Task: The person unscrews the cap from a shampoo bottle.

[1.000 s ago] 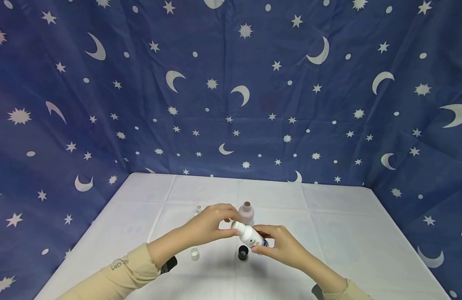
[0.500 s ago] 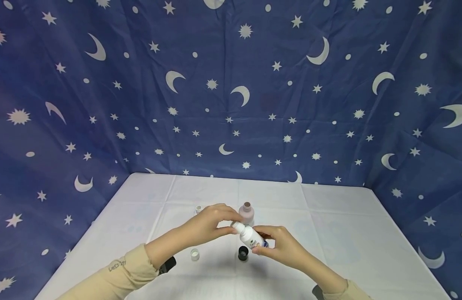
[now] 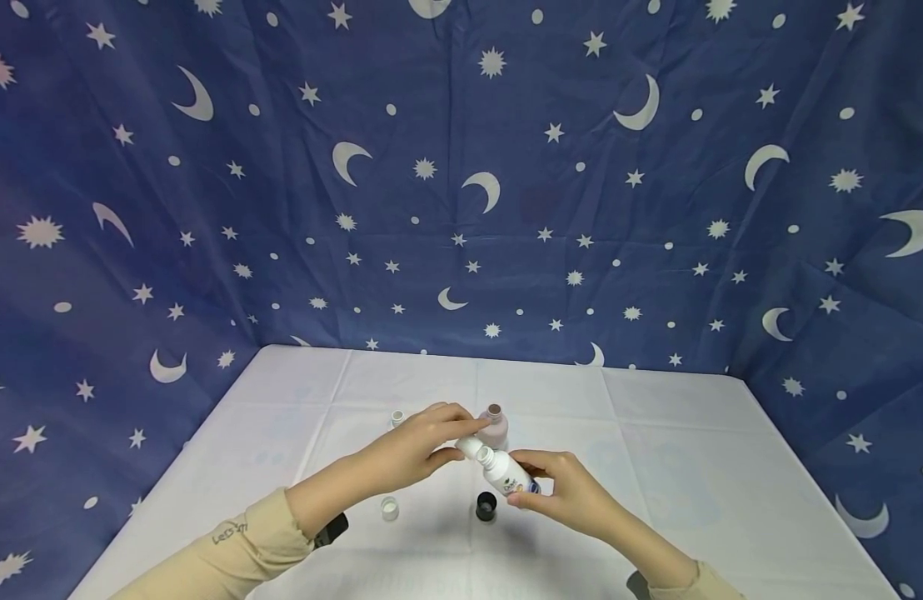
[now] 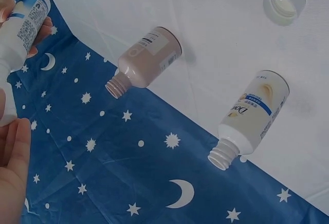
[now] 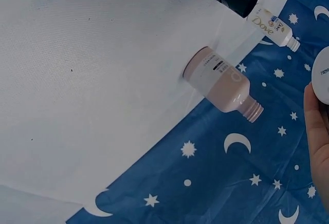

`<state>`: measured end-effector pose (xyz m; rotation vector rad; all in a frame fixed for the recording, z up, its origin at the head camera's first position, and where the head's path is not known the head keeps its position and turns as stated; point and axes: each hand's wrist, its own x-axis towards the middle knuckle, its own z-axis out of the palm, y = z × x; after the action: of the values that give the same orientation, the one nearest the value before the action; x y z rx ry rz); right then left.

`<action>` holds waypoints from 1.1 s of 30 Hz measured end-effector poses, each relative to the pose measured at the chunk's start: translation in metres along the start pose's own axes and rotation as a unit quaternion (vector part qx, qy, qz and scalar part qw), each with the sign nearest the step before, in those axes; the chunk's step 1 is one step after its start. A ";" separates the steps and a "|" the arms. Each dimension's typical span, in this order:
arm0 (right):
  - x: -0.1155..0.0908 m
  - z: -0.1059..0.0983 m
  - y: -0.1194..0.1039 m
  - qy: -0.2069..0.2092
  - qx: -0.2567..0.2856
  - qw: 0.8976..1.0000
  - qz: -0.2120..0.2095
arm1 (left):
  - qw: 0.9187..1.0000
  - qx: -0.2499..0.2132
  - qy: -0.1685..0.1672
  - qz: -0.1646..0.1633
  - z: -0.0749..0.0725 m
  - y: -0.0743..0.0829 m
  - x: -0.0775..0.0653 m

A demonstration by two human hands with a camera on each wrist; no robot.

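My right hand grips a white Dove bottle by its lower body, tilted with its open neck up and to the left. Between the fingers and thumb of my left hand is a white cap, right beside the bottle's neck, whose opening now shows. Behind the hands stands an open pink bottle. A second Dove bottle, also uncapped, stands at the left; in the head view my left hand hides most of it. The right wrist view catches only the held bottle's base.
A clear cap and a black cap lie on the white tablecloth, nearer than the bottles. Around the table's back and sides hangs a blue curtain with moons and stars.
The cap over the neck of the held bottle has come off toward the left in my left hand, baring the threaded opening. My right hand keeps its grip, shifting very slightly right.
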<state>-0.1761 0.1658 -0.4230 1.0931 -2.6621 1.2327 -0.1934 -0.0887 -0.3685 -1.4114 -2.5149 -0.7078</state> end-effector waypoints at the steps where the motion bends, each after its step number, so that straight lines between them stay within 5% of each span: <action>1: 0.000 0.000 0.000 0.000 0.000 1.000 0.000 | 1.000 0.001 0.000 -0.001 0.000 0.000 0.000; 15: -0.001 -0.003 0.000 0.008 0.009 1.000 0.013 | 0.999 0.004 0.022 -0.047 0.002 0.001 0.001; 33: -0.002 -0.005 0.002 0.017 0.010 1.000 0.016 | 0.991 -0.066 0.043 -0.106 0.004 -0.003 -0.001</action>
<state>-0.1767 0.1711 -0.4219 1.0258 -2.6583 1.2739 -0.1948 -0.0887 -0.3732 -1.1319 -2.6177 -0.9682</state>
